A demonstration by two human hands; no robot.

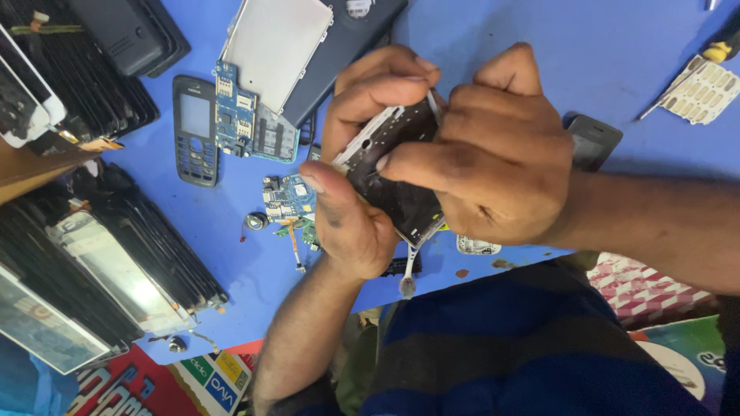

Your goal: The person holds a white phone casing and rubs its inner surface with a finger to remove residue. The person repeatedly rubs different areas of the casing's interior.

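Two hands [362, 223] [493, 154]; two blue circuit boards [235, 108] [287, 196]; one black phone front cover [195, 131].

matt blue tabletop [617, 54], brushed metal plate [274, 42]

Blue table [617, 46]; black phone shell [194, 131]; blue circuit board [235, 108]; red-white checked cloth [640, 289].

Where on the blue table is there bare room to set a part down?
The widest bare blue table lies upper right, between the grey keypad and the right hand. A smaller patch sits below the phone faceplate, beside the stacked screens. It is crowded around the circuit board near the left hand.
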